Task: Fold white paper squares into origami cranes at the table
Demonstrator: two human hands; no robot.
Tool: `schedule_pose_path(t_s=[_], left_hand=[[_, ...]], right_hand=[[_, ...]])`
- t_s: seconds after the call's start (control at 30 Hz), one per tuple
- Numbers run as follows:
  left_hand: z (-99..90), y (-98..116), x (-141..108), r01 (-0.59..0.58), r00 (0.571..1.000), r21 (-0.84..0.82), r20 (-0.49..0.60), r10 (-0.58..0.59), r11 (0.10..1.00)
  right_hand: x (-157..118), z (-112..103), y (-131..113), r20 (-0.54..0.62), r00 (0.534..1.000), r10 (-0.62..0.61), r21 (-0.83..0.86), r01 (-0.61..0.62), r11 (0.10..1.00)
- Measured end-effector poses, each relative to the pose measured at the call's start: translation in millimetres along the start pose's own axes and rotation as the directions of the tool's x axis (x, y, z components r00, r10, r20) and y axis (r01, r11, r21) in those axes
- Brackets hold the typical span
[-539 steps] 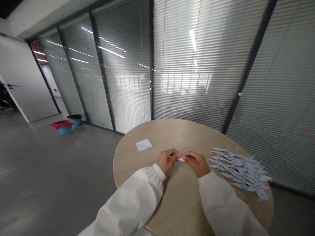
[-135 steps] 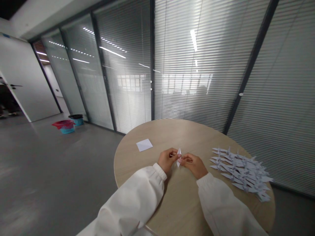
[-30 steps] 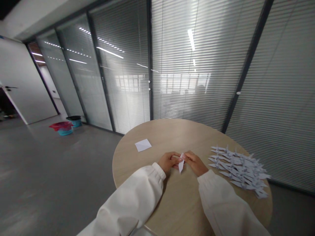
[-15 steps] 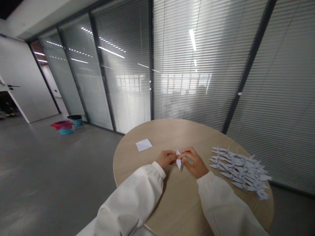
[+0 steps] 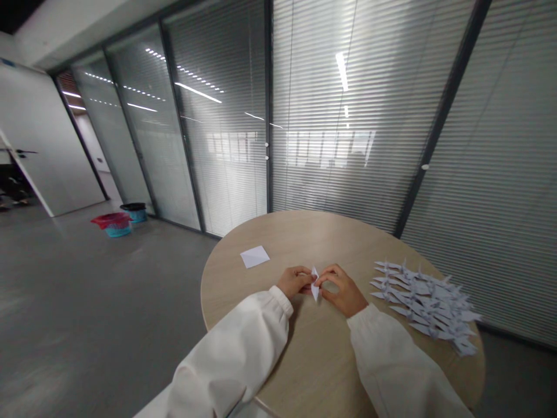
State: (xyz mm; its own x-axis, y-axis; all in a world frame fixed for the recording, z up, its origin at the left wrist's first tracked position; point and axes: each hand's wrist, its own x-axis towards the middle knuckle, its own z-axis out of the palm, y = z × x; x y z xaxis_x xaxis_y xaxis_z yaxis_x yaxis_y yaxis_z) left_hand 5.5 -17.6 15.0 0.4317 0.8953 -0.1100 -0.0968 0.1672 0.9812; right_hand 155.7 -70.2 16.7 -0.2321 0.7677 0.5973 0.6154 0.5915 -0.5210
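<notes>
A small folded white paper piece [image 5: 315,293], narrow and pointed at both ends, is held upright between my hands above the round table. My left hand [image 5: 296,282] pinches it from the left side. From the right, my right hand [image 5: 343,290] has its thumb and index finger closed on the same folded paper, covering its middle. To the right on the table lies a cluster of folded paper cranes [image 5: 429,299], white with pointed wings. A flat white paper square [image 5: 255,256] with a diagonal crease rests at the left.
The round wooden table [image 5: 322,371] stands close to a glass partition [image 5: 339,186] with blinds. On the floor at the left are a bin with a red liner [image 5: 114,223] and a bin with a black liner [image 5: 136,212]. Farther left is a white door [image 5: 52,145].
The fingertips of my right hand have moved slightly left and closed onto the middle of the folded paper. My left hand keeps its grip in about the same place.
</notes>
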Motion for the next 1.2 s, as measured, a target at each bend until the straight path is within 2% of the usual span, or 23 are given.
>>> schedule_pose_path(t_s=[0.3, 0.47, 0.9, 1.2], left_hand=[[-3.4, -1.1, 0.5, 0.011, 0.999, -0.055, 0.054, -0.008, 0.998], [-4.7, -2.3, 2.5, 0.0, 0.997, -0.079, 0.075, 0.006, 0.997], [0.0, -7.7, 3.3, -0.083, 0.992, -0.119, 0.085, 0.093, 0.989], [2.3, -6.9, -0.5, -0.1, 0.99, -0.139, 0.087, 0.113, 0.985]], right_hand=[[0.3, -0.3, 2.7, -0.01, 0.995, 0.1, 0.1, -0.099, 0.99], [0.9, 1.2, 3.2, -0.061, 0.988, 0.141, 0.241, -0.123, 0.963], [1.9, 5.9, 0.1, -0.079, 0.926, 0.368, 0.439, -0.299, 0.847], [0.5, 13.1, 1.1, -0.125, 0.907, 0.402, 0.479, -0.299, 0.825]])
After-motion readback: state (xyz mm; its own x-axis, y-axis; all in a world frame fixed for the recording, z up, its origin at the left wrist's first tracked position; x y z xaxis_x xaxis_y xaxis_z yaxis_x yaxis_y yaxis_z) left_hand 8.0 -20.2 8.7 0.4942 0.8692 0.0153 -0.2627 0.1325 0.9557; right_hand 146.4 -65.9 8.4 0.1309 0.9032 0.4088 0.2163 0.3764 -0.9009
